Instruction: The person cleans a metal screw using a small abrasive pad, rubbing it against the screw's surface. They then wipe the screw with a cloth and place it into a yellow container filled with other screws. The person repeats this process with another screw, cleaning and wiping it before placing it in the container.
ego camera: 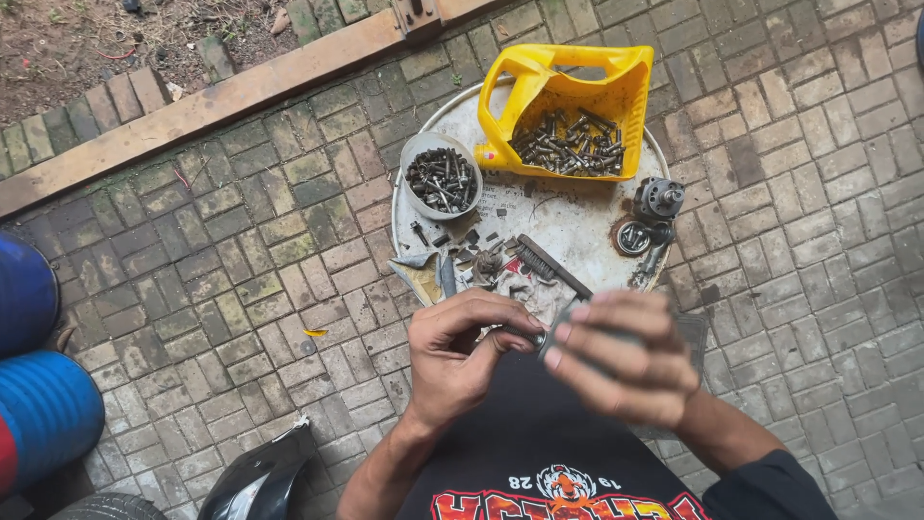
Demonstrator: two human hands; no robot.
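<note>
Both hands are pinching a small grey metal part [551, 337] over the lap: left hand [460, 354] gripping, right hand [621, 361] closing on top. Better keeping it above the round tray [568, 231] in case bits drop.

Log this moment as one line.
left hand: gripping small metal part | right hand: gripping same part | behind: round metal tray, yellow bolt container

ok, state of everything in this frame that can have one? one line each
left hand: curled, fingertips on a small metal part
right hand: closed on the metal part
yellow container: cut open, holds bolts
grey bowl: upright, full of dark screws
round tray: flat on the paving, littered with parts
rag: crumpled on the tray edge
</note>
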